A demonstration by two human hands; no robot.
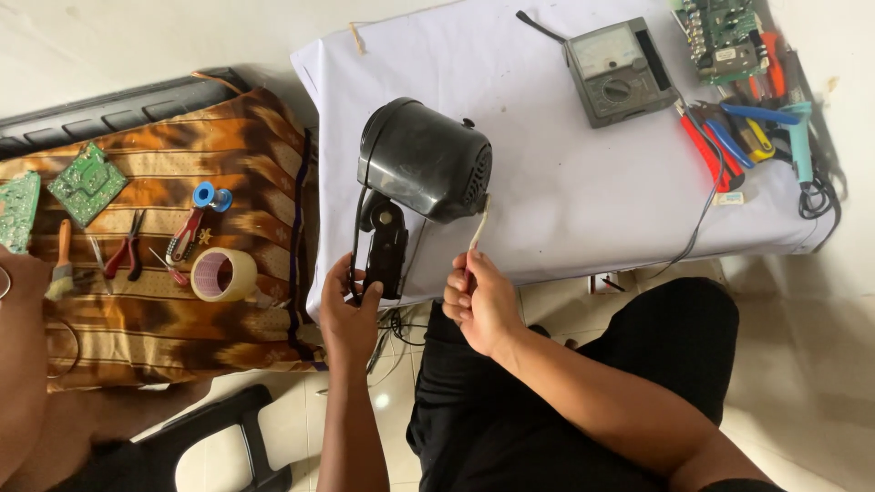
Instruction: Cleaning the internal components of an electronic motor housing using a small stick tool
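left hand: wrapped round the black stand under the motor housing
right hand: pinched shut on a thin brush, its tip at the housing's side
motor housing: black, lying on the white-covered worktop, near its front edge
behind: grey multimeter, pliers
left side: tape roll on patterned cloth

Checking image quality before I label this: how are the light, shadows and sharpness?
Head view: even, soft daylight; the black motor housing carries a dull sheen and casts a faint shadow on the white cloth; both hands, left and right, look sharp; the floor tiles show mild glare.
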